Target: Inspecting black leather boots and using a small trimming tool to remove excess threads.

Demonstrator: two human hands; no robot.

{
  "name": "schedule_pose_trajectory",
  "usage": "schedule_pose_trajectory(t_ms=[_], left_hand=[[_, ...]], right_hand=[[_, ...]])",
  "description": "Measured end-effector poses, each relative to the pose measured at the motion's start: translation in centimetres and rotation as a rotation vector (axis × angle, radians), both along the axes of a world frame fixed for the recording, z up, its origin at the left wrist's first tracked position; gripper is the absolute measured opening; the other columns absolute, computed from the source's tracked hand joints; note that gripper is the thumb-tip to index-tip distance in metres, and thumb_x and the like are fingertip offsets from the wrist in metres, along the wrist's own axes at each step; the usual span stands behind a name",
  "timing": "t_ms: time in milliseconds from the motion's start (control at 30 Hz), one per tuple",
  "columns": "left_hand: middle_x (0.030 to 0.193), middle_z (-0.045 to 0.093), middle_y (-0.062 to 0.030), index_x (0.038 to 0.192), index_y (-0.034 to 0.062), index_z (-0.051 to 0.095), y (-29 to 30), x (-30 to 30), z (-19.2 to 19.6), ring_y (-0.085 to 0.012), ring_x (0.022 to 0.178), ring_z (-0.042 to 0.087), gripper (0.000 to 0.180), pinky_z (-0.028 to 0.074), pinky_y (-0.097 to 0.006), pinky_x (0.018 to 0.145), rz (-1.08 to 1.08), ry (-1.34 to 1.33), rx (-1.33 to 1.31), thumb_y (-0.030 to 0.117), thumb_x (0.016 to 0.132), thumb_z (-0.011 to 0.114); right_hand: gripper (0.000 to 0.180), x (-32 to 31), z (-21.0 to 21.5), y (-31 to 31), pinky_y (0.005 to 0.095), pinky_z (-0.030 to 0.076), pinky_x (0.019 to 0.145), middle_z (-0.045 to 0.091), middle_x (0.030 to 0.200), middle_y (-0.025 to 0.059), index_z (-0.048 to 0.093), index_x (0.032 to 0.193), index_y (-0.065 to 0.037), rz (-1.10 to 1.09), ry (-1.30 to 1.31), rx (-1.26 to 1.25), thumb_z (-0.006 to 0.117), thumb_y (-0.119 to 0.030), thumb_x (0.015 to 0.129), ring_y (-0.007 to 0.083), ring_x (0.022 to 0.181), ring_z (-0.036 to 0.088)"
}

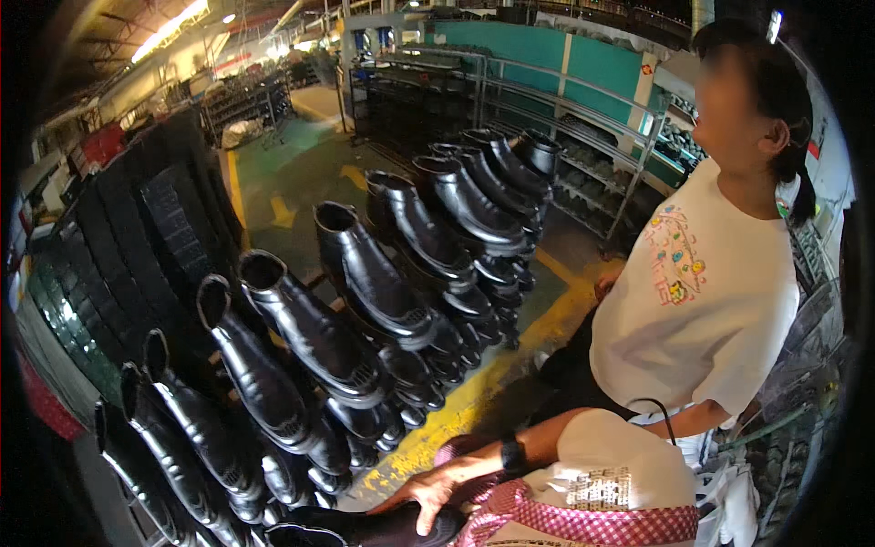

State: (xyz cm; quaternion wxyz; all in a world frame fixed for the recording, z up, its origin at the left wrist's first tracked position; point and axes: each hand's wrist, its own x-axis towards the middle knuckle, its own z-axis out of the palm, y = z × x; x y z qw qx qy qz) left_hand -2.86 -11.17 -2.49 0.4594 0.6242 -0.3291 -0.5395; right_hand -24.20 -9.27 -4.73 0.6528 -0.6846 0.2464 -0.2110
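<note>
Boot, black, lies beside near edge of rack; right hand has fingers wrapped around toe. Left hand unseen. Slackening grip could drop it; swinging wide might scuff racked boots.

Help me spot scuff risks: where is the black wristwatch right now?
In the head view, the black wristwatch is low, right of centre, on the wrist of the right hand holding a black boot, just above the red-checked cloth.
</note>
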Motion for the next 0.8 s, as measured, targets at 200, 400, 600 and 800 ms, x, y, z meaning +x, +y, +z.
schedule_pose_trajectory(t_ms=[200,400,600,800], left_hand=[[0.114,0.05,-0.011,0.13,0.0125,0.035,-1.8,3.7,-0.7,-0.0224,0.092,0.054,0.056,0.046,-0.032,0.066,0.085,0.016,-0.056,0.043,0.084,0.048],[0.113,0.051,-0.0111,0.129,0.0123,0.036,-1.3,5.4,-1.9,-0.0228,0.091,0.054,0.055,0.046,-0.033,0.067,0.144,0.046,-0.056,0.041,0.085,0.049],[0.112,0.051,-0.0113,0.128,0.0121,0.036,0.0,6.6,-2.9,-0.0231,0.091,0.054,0.053,0.046,-0.034,0.068,0.181,0.042,-0.028,0.04,0.085,0.05],[0.111,0.051,-0.0115,0.127,0.0119,0.037,1.9,5.8,-3.4,-0.0234,0.091,0.054,0.052,0.046,-0.036,0.069,0.22,0.043,-0.003,0.039,0.085,0.051]], right_hand=[[0.086,-1.7,-0.9,1.7,0.0356,0.022,0.105,0.035,0.136,0.0103,0.029,0.136,-0.009,0.019,0.003,-0.1,0.076,-0.019,0.064,0.021,0.124,0.033],[0.081,-0.9,-1.8,-0.1,0.0369,0.023,0.104,0.037,0.134,0.0117,0.031,0.133,-0.008,0.034,-0.006,-0.128,0.074,-0.02,0.066,0.0225,0.122,0.034],[0.076,-2.4,-3.4,2.3,0.0383,0.024,0.103,0.038,0.132,0.0131,0.033,0.131,-0.007,0.024,-0.047,-0.126,0.073,-0.021,0.067,0.024,0.12,0.036],[0.072,-3.5,-4.1,2.7,0.0396,0.025,0.102,0.04,0.129,0.0144,0.036,0.128,-0.005,0.017,-0.083,-0.127,0.071,-0.021,0.068,0.0256,0.117,0.037]])
